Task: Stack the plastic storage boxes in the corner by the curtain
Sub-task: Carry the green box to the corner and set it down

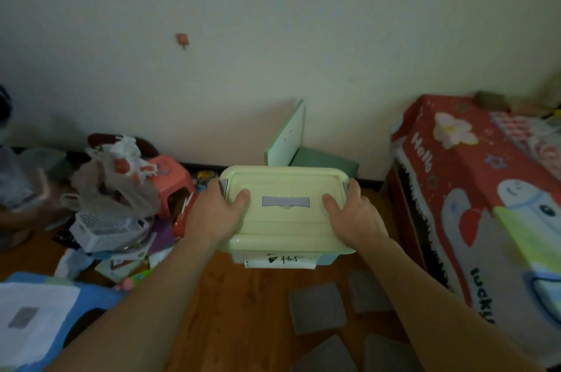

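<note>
A person holds a pale green storage box (285,213) with both hands, in front of a white wall (273,37) and above a wooden floor (243,311). The left hand (217,213) grasps the left end of the box: its thumb lies on top of the lid and the other fingers curl around the side, near a grey latch (223,186). The right hand (353,213) grasps the right end in the same way, thumb on the lid and fingers wrapped over the edge. In the middle of the lid there is a grey handle (285,201), which lies flat. On the front side of the box a white paper label (280,260) with black handwriting is attached (the characters are too blurred for me to read with certainty). I cannot tell if the box rests on the floor or is lifted a little.

Just behind the box a pale green board (287,134) leans against the wall. To the left there is a pile of things: a translucent plastic bag (112,186), a white basket (106,229) and a pink stool (173,180), with papers around them. At the lower left corner a blue box with a white lid (33,320) is seen. To the right stands a big red cardboard carton (473,189) with the word "Hello" printed on it. On the floor near the person, several grey square pieces (317,308) lie flat
</note>
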Demonstrator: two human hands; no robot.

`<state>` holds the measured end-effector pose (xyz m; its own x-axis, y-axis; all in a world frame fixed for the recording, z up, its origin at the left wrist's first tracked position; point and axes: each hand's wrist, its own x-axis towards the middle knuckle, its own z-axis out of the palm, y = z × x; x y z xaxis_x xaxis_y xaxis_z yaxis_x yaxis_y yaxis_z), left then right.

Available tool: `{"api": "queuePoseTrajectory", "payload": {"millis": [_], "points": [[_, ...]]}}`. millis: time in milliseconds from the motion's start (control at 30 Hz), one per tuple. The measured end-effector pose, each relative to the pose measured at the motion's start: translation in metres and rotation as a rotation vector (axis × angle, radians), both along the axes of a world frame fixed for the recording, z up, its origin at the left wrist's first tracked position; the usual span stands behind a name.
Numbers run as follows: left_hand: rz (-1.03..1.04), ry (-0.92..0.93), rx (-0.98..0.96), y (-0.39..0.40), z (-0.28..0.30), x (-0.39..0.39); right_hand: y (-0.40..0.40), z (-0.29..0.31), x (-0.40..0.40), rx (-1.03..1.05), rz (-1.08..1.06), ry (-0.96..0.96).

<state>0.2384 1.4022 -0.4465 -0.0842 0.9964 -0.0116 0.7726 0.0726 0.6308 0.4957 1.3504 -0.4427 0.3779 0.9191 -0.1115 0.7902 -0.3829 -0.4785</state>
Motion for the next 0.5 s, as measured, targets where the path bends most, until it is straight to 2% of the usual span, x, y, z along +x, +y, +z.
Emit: {"api": "queuePoseTrajectory", "payload": {"millis": [500], "points": [[-0.053, 0.057, 0.132, 0.024, 0.240, 0.017, 0.011, 0.247, 0.023, 0.149, 0.025, -0.077]]}}
